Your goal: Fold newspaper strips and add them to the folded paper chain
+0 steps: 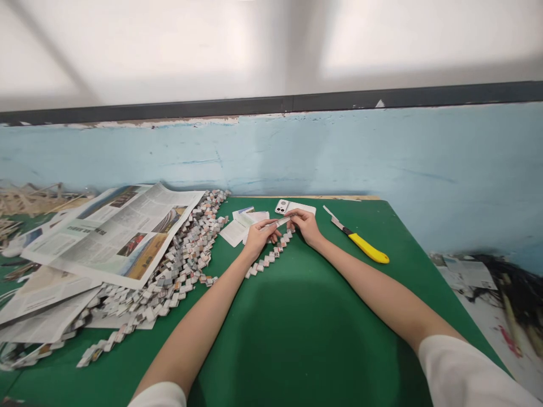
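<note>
Mid-frame, the left hand [258,237] and right hand [304,224] pinch a narrow folded strip of pale paper [283,221] between them — just above the green-topped bench [314,316]. A zigzag chain of folded newspaper [269,259] slants down-left below the fingers.

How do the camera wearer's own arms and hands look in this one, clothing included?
Both hands, the left and the right, are bare, with no gloves. The forearms are uncovered too, and no watch or bracelet shows. White or off-white sleeves show at the bottom of the view, plain, with no visible print.
</note>
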The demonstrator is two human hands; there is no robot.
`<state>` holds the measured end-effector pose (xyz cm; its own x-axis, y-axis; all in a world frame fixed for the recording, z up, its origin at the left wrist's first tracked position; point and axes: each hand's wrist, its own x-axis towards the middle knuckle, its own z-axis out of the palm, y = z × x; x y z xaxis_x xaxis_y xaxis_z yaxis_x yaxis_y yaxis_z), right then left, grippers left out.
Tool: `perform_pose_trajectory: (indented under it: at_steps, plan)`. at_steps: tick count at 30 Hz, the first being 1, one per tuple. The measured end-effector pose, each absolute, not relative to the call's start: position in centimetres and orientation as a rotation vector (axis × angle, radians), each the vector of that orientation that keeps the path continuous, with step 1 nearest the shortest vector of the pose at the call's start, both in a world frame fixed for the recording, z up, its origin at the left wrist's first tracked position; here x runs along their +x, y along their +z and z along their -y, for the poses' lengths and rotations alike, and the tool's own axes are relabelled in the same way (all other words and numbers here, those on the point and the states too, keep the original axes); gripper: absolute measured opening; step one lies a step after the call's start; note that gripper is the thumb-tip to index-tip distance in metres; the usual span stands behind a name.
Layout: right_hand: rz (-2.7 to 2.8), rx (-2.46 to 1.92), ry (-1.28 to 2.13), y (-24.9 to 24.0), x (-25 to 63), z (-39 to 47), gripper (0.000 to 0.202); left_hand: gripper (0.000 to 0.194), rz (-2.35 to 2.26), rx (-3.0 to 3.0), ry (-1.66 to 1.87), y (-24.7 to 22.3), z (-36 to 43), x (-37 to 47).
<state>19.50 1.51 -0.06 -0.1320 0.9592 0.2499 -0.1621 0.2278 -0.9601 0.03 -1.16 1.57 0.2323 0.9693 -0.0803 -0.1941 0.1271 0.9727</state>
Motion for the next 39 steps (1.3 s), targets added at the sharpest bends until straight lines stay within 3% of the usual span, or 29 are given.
perform_pose_trajectory:
  at_steps: [13,21,39]
  plan:
    - [1.226,-0.861,1.184,-0.5,19.6,-1.9,0.015,0.045,-0.846,1.050,1.054,1.9,1.3,-0.2]
    - [1.299,-0.854,1.145,0.1,19.6,-1.3,0.014,0.060,-0.716,1.122,0.876,1.8,1.4,-0.2]
    - [1.488,-0.837,1.118,0.8,19.2,-0.4,0.015,0.052,-0.780,1.231,0.790,1.2,1.0,0.3]
